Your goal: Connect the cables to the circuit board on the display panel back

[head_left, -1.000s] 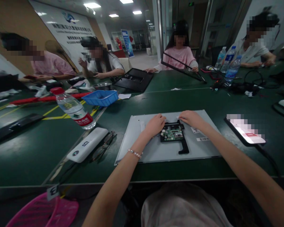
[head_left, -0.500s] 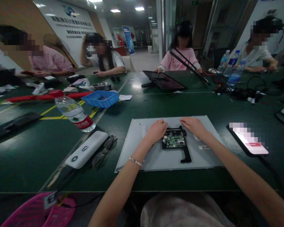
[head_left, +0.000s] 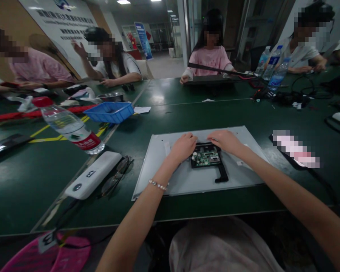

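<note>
A pale flat panel [head_left: 181,183] lies on the green table before me. On it sits a black plastic frame [head_left: 222,172] with a green circuit board [head_left: 205,158] inside and one arm hooking toward me. My left hand [head_left: 184,147] is closed at the frame's upper left corner, fingers curled; its fingertips are partly hidden. My right hand [head_left: 226,141] comes in from the other side, fingers pinched on the frame's top edge near the upper right corner.
Left of the panel are a white power bank [head_left: 93,175], eyeglasses [head_left: 116,176], a red-capped water bottle [head_left: 73,130] and a blue tray [head_left: 110,112]. A lit phone [head_left: 294,149] lies to the right. Several people sit across the table, one with a dark panel [head_left: 208,80].
My right fingertips have moved left and down onto the frame's top edge. My left hand stays at its corner. The view has shifted; the person opposite has lowered the dark panel flat.
</note>
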The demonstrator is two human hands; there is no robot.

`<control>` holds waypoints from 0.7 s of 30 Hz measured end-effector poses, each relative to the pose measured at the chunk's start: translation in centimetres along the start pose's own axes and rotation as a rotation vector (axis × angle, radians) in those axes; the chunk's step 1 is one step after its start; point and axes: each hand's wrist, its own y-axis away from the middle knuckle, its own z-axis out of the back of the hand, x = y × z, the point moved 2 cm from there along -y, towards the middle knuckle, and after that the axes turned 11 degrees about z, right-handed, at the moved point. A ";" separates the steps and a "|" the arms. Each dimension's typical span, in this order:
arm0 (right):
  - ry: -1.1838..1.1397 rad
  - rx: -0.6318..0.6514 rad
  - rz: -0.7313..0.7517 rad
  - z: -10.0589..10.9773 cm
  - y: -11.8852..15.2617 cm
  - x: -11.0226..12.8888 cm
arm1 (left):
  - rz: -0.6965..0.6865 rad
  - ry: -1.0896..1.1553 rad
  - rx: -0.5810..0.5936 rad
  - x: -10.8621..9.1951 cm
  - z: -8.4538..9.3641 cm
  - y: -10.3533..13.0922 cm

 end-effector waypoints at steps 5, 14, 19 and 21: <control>0.140 0.121 0.012 -0.1 -0.2 1.1 | -0.016 -0.008 -0.014 -0.3 -0.2 -0.1; 0.307 0.235 0.038 -0.1 -0.6 1.8 | -0.019 -0.030 -0.012 -0.4 -0.1 0.0; 0.339 0.248 0.069 -0.1 -0.5 2.3 | -0.009 -0.034 -0.001 -0.6 0.0 0.0; 0.316 0.235 0.041 -0.2 -0.4 2.4 | -0.010 -0.035 0.005 -0.7 0.1 0.0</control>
